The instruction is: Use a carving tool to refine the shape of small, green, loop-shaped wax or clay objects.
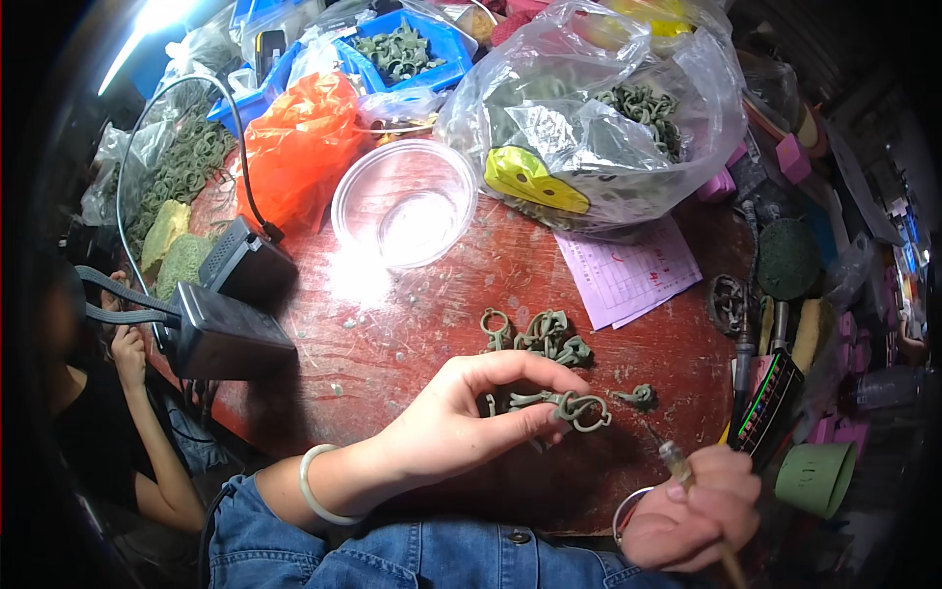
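My left hand pinches a dull green cluster of small ring-shaped pieces between thumb and fingers, a loop jutting rightward. My right hand is closed around a slim tool with a light handle and a thin tip, which points up-left toward the held piece. A loose green piece lies just beyond the tip on the worn red table. A small heap of similar green pieces sits behind my left hand, partly hidden by it.
Behind are a clear bowl, orange bag, big plastic bag, blue bins and pink paper. Black boxes with cables stand left, beside another person's arm. Tools and a green cup are right.
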The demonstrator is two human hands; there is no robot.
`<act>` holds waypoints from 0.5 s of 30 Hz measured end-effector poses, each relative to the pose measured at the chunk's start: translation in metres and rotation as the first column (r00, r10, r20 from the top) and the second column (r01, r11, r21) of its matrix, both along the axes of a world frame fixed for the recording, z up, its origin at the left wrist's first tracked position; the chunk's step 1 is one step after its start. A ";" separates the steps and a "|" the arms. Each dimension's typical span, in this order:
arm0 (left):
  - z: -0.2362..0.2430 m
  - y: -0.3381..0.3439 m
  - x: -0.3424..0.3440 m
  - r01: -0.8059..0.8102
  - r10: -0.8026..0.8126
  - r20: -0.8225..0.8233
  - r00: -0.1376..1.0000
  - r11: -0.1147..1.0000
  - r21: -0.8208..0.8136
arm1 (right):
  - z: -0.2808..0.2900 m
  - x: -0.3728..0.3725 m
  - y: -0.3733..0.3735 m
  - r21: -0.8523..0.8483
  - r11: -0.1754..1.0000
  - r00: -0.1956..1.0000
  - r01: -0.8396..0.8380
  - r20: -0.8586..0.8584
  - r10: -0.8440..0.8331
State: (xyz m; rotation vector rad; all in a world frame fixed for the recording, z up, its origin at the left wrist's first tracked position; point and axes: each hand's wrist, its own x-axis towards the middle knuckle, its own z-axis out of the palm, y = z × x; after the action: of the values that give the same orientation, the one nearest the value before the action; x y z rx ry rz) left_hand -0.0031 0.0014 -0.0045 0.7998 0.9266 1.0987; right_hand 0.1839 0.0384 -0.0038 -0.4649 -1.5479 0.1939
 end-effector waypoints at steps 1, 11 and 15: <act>-0.001 -0.001 0.000 0.001 0.004 0.117 0.993 0.999 -0.041 | 0.005 0.008 -0.001 -0.116 0.993 0.997 -0.028 0.073 0.036; -0.003 0.000 -0.001 0.042 -0.031 0.217 0.976 0.998 -0.046 | 0.015 0.006 -0.002 -0.484 0.862 0.986 -0.148 -0.003 0.168; -0.004 -0.001 0.000 0.049 -0.048 0.146 0.988 0.999 -0.005 | 0.015 0.006 0.000 -0.495 0.854 0.981 -0.158 0.022 0.194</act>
State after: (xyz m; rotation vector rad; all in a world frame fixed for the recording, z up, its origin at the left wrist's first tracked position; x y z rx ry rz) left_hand -0.0033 0.0008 -0.0089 0.7213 0.7851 1.0944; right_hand 0.1897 0.0380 0.0113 -0.7359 -1.6074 0.7359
